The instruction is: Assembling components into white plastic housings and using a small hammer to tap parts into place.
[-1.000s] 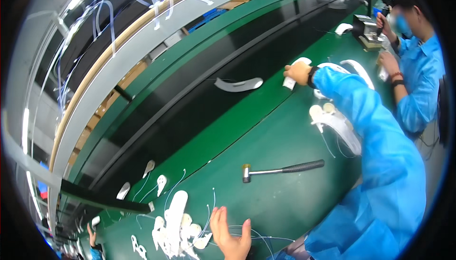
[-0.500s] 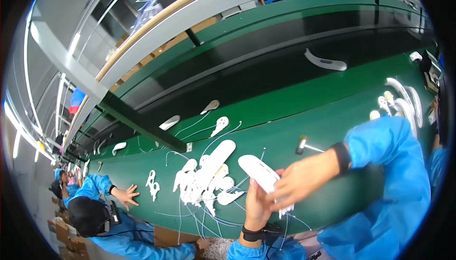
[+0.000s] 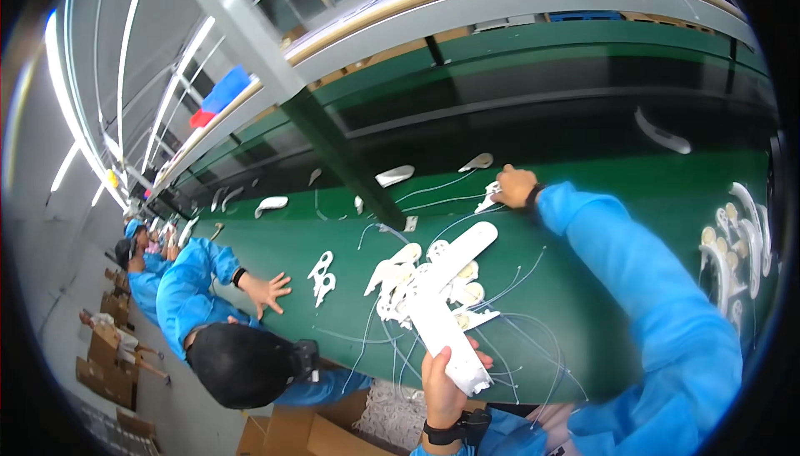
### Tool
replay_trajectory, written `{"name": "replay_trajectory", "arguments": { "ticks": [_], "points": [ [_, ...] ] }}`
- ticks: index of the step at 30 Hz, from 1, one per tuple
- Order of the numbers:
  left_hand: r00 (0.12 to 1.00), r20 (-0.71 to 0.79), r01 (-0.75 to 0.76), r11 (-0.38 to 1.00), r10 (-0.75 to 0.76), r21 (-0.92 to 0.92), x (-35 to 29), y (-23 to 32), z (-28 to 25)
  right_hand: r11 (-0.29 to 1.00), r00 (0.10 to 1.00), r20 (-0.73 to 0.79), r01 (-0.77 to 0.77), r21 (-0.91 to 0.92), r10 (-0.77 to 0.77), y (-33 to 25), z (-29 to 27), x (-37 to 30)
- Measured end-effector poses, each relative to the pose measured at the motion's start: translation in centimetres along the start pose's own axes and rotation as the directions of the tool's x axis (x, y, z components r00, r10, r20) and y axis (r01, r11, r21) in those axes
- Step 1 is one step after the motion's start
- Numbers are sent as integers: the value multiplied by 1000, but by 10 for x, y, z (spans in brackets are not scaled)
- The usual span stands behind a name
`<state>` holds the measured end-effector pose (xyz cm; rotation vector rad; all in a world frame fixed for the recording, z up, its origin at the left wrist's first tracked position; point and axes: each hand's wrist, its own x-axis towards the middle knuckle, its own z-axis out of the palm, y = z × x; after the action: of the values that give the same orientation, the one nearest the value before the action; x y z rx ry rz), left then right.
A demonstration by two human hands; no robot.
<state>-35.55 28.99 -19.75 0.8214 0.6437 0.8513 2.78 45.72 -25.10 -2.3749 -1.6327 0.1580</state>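
my left hand (image 3: 444, 379), low in the middle of the frame, is clamped around one long white plastic strip (image 3: 442, 335); its far end runs up into the pile of white parts (image 3: 433, 281) heaped on the green table (image 3: 583, 248) at centre frame. i can't count that pile piece by piece, it is too tangled with thin white cords.

my right hand (image 3: 514, 187) reaches up and away, right of centre, fingers closed on one small white piece (image 3: 489, 197) at the table's far edge, where a cord trails off to the left.

beyond it, on the dark belt (image 3: 542, 127), two pale oval parts (image 3: 394, 176) lie close together in the upper middle, and one curved white part (image 3: 662, 132) sits alone at upper right. a second stack of white parts (image 3: 733, 248) lies at the right edge of the frame.

at left, one co-worker in a blue coat rests one open hand (image 3: 267, 289) flat on the table, just beside two small white cut-outs (image 3: 321, 277). cardboard boxes (image 3: 308, 433) stand on the floor at the bottom.
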Motion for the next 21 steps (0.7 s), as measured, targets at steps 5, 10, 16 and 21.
{"name": "replay_trajectory", "arguments": {
  "ticks": [5, 10, 16, 21],
  "points": [
    [997, -53, -45, 998, 47, 38, -2, 8, 1, 854, 960, -174, 276, 441, -220, 5, -38, -17],
    [996, -54, -57, 981, 68, 183, 8, 8, 1, 446, 874, -392, 484, 753, -287, 4, -145, -74],
    [979, -71, -166, 949, 191, 270, 26, 15, 2, 95, 777, -556, 603, 792, -297, 49, -246, -168],
    [987, 80, -159, 928, 139, 338, 46, 17, 38, 378, 809, -209, 464, 801, -550, 41, -250, -234]
  ]
}}
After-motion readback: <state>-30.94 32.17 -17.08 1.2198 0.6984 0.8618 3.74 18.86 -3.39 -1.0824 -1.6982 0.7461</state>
